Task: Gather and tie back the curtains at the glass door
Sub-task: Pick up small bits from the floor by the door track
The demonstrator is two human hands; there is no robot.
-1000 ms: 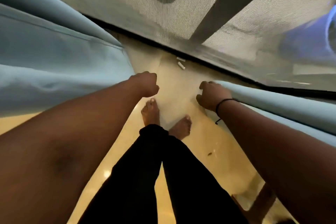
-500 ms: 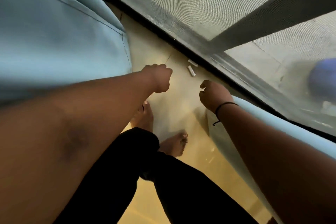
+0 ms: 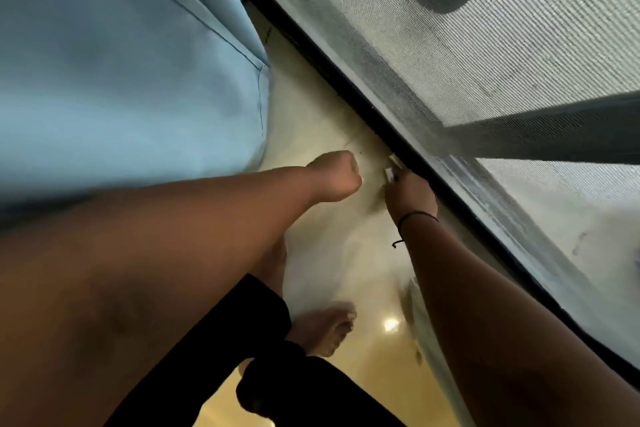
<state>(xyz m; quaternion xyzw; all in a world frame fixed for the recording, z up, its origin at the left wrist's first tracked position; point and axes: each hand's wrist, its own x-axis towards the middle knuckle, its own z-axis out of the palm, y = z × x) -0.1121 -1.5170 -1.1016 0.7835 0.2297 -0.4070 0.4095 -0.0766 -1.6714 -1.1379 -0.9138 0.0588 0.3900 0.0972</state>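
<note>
My left hand (image 3: 334,180) is curled into a fist holding nothing; my right hand (image 3: 410,196), at its 3 o'clock by the door track (image 3: 346,87), I cannot tell. The blue curtain (image 3: 121,80) hangs at 10 o'clock

A pale blue curtain (image 3: 121,73), plain and unpatterned, is seen at the left, darkened to grey-blue in its folds. The door frame (image 3: 346,80) is black. The screen (image 3: 519,45) is grey with a fine woven mesh pattern, and a dark grey blot is shown through it at the top. The floor (image 3: 329,253) is cream near the door and is tinted yellow lower down. Black trousers (image 3: 277,374) are worn. A thin black band (image 3: 415,217) is seen on the right wrist. 2 small white pieces (image 3: 391,166) lie by the frame.
</note>
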